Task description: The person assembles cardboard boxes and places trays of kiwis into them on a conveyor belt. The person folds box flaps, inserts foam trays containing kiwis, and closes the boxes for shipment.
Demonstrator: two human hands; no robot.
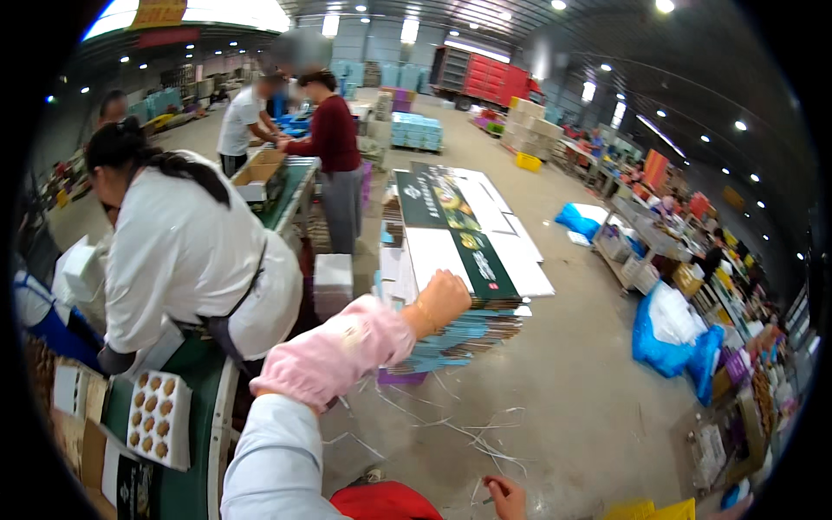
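My left hand [440, 297], its arm in a white sleeve with a pink cuff [342, 351], reaches forward to a tall stack of flattened cartons. The fingers are closed at the near edge of the top flattened carton [485, 263], which is white with a dark green printed band. Another printed carton panel [442, 199] lies farther back on the pile. Below them the stacked edges [455, 342] look blue and brown. At the lower edge, my right hand [505, 497] is partly in view, loosely bent and with nothing visible in it.
On my left, a person in white [191, 243] leans over a green conveyor [195, 425] carrying a white tray of round brown items [159, 420]. Two people stand farther along it. White straps [485, 442] litter the floor. Blue bags [663, 334] lie to the right.
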